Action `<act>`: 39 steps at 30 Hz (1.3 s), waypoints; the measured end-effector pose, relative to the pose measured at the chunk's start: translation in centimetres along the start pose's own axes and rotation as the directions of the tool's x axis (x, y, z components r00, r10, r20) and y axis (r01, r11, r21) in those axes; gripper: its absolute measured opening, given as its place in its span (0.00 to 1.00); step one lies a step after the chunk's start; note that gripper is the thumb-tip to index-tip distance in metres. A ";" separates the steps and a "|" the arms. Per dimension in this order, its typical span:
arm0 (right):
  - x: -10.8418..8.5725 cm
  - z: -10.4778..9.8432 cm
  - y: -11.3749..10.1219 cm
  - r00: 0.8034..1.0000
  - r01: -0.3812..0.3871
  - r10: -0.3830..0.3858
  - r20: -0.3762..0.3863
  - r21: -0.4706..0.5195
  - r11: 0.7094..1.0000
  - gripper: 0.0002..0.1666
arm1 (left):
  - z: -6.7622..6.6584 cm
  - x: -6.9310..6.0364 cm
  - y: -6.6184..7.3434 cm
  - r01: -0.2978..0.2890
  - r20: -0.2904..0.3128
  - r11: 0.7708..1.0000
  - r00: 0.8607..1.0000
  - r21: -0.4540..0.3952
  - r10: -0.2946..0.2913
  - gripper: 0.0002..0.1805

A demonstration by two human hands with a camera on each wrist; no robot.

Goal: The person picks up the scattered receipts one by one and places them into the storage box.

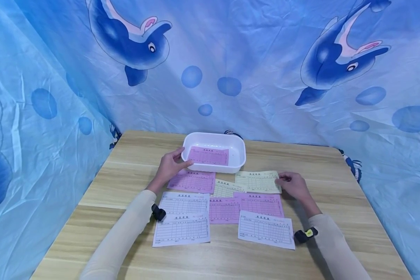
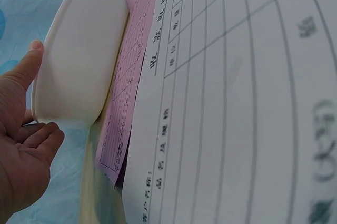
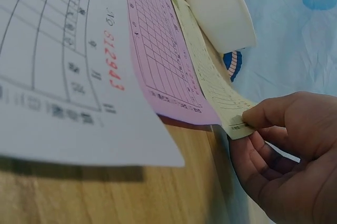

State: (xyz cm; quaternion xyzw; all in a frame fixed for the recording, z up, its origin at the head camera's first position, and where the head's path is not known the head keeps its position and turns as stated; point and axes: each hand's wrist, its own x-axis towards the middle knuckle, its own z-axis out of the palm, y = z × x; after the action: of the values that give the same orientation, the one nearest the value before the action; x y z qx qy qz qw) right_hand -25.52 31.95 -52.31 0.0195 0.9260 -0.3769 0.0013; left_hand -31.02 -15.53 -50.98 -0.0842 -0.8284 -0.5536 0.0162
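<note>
A white plastic box [image 1: 236,159] stands at the back of the table with a pink receipt slip [image 1: 208,156] inside. My left hand [image 1: 170,165] holds its left end; in the left wrist view the thumb lies on the rim and the fingers curl at the edge of the box [image 2: 79,50]. The right hand [image 1: 294,183] pinches the right edge of a yellow slip [image 1: 257,182] between thumb and fingers. That corner of the yellow slip [image 3: 237,121] is lifted a little in the right wrist view. Another yellow slip [image 1: 227,188] lies partly covered beside it.
Pink slips [image 1: 192,182] and white slips [image 1: 266,229] lie in overlapping rows in front of the box on the wooden table [image 1: 210,264]. A blue dolphin-print curtain [image 1: 210,77] hangs behind the table. Each wrist wears a small black camera [image 1: 305,235].
</note>
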 end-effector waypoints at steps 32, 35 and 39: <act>-1.5 -4.1 0.0 0.988 -0.099 0.115 -0.100 0.144 0.985 0.28 | 0.0 0.1 0.1 -0.007 0.011 1.000 1.000 -0.004 0.007 0.47; -1.6 -4.6 -0.2 0.986 -0.101 0.118 -0.114 0.145 0.984 0.28 | 0.0 0.1 0.1 -0.002 0.010 1.000 1.000 -0.001 0.002 0.47; -1.6 -5.3 -0.4 0.983 -0.097 0.123 -0.134 0.188 0.977 0.28 | 0.0 0.1 0.1 0.000 0.010 1.000 1.000 -0.001 0.000 0.47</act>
State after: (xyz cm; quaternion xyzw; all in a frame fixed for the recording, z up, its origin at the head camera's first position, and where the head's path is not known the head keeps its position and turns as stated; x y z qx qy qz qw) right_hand -23.85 35.31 -48.20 0.0981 0.8832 -0.4562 -0.0466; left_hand -31.10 -15.50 -50.87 -0.0869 -0.8283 -0.5534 0.0122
